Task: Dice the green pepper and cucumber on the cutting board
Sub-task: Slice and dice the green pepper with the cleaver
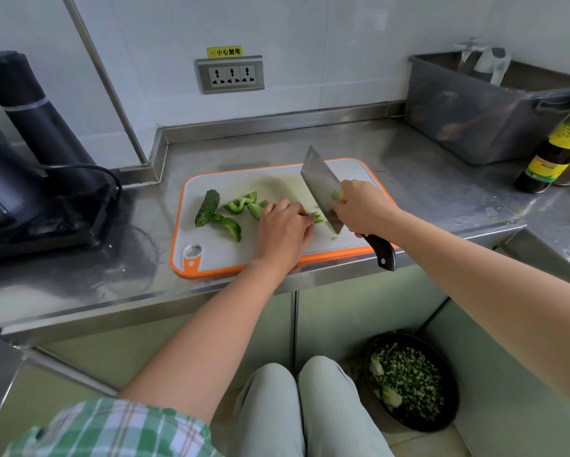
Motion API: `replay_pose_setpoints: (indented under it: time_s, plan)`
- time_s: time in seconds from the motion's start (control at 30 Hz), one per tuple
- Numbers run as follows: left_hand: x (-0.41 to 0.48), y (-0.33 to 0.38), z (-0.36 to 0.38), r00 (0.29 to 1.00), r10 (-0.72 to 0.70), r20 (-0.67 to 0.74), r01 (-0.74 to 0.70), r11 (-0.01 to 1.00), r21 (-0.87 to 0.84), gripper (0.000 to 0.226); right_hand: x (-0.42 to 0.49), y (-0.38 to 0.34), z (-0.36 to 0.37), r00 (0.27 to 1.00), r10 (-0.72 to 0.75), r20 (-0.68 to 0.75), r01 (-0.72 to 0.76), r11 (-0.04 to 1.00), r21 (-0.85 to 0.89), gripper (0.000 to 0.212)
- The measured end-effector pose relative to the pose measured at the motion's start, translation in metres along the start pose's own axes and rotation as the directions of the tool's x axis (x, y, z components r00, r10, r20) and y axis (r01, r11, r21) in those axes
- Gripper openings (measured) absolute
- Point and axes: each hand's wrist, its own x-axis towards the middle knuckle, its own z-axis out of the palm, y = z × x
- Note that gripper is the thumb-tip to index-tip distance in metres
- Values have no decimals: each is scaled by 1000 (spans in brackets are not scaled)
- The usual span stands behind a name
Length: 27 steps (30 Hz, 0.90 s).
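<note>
Left hand pins a green pepper strip to the cutting board, fingers curled under, likely to keep tips off the edge. Right hand grips the cleaver high at the blade root for control, blade just beside left knuckles. Cucumber and other pepper pieces lie undiced at board left

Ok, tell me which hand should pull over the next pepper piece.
Left. The left hand, holding the pepper strip, sits beside the uncut pepper pieces; the right hand grips the cleaver.
</note>
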Motion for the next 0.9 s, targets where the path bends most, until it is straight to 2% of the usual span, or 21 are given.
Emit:
replay_pose_setpoints:
  time_s: [0.2, 0.3, 0.57, 0.77, 0.9]
  plan:
    - [0, 2, -3, 1000, -5, 24, 5, 1000, 9, 8, -2, -8, 5, 998, -6, 59, 12, 996, -88, 12]
    - [0, 2, -3, 999, -18, 29, 18, 1000, 6, 14, 1, -11, 10, 999, 8, 49, -3, 994, -105, 3]
    - [0, 5, -8, 996, -84, 37, 86, 995, -43, 4, 5, -6, 2, 1000, 26, -7, -26, 1000, 2, 6]
    - [0, 4, -8, 995, -90, 32, 92, 994, -58, 5, -3, -11, -7, 996, 4, 84, 4, 996, -90, 7]
    - [-1, 3, -6, 996, -88, 35, 89, 994, -57, 6, -4, -11, 2, 996, -7, 89, 17, 994, -105, 4]
